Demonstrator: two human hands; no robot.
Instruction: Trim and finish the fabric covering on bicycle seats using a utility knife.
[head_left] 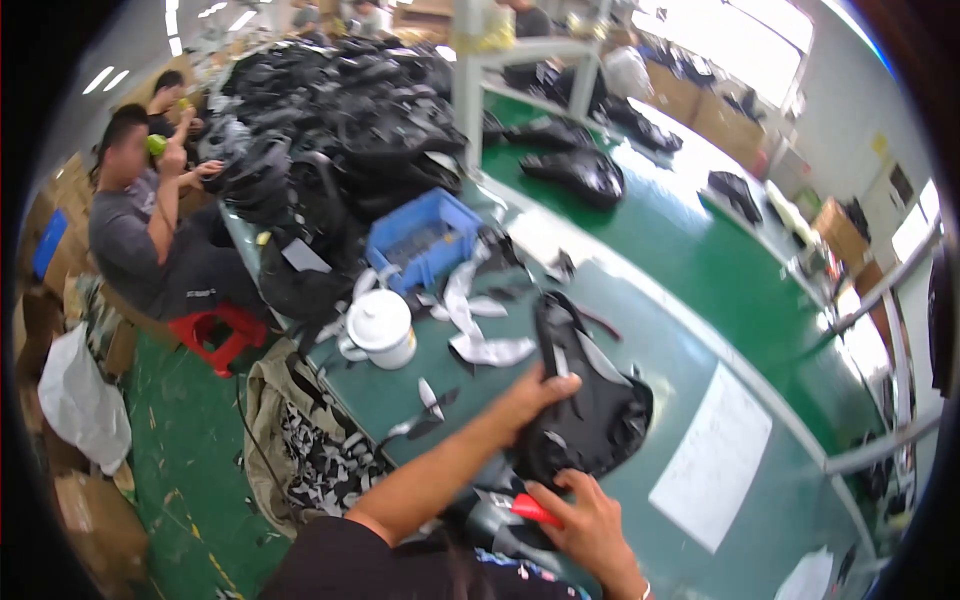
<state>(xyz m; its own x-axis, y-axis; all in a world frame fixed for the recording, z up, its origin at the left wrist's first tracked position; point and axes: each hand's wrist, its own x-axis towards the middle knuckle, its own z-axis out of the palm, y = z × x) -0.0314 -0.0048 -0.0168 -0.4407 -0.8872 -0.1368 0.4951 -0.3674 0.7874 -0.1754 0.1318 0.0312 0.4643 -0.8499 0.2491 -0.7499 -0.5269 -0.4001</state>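
Observation:
A black, saddle-shaped piece (590,430) lies in front of me on the green table (620,280), its edge turned up and its hollow side showing. My left hand (540,392) is closed on its left edge, thumb over the rim. Near its lower end, my right hand (592,528) is closed round a red-handled tool (537,510). The working end of that tool is blurred, so its kind does not show. Dark and grey scraps lie under and beside the tool, close to my body.
A lidded white mug (380,328), pale offcuts (490,350) and a blue bin (424,240) stand left. Behind is a heap of black pieces (340,110). A white sheet (712,460) lies right. Below the left edge sits a scrap sack (270,420). A person (150,220) sits far left.

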